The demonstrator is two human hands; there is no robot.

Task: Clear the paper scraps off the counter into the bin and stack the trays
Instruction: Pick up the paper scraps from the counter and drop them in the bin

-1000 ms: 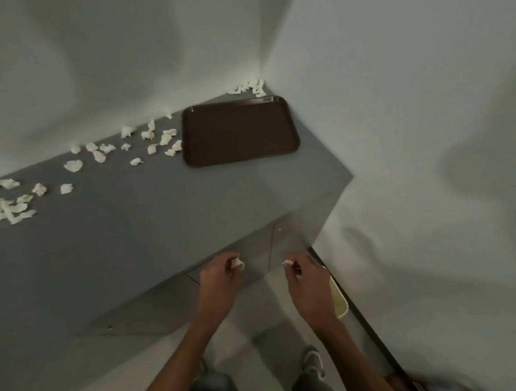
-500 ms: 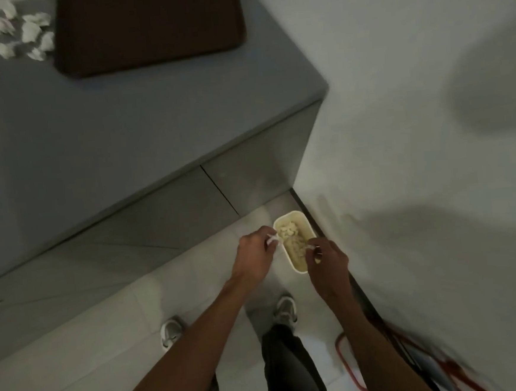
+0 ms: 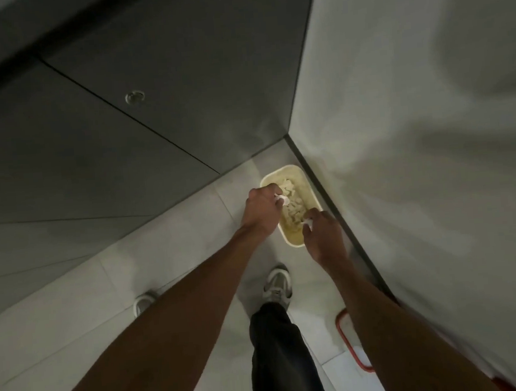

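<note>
Head view: left hand [image 3: 262,213] and right hand [image 3: 323,235] are being held over the bin [image 3: 294,242] on the floor, lower than half a second ago. A paper scrap [image 3: 281,199] is being pinched in each hand's fingertips, not yet released. Counter is being left out of frame.

Dark grey cabinet doors [image 3: 99,152], pale tiled floor [image 3: 60,328], white wall [image 3: 417,152], perhaps a red cable [image 3: 338,323] alongside.

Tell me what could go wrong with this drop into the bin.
The left hand pinches a white scrap close to the narrow bin's left rim; released there, it may flutter onto the floor. The right hand pinches a second scrap near the bin's near end, so it could miss too. The heap of scraps inside looks high; more might spill.
</note>
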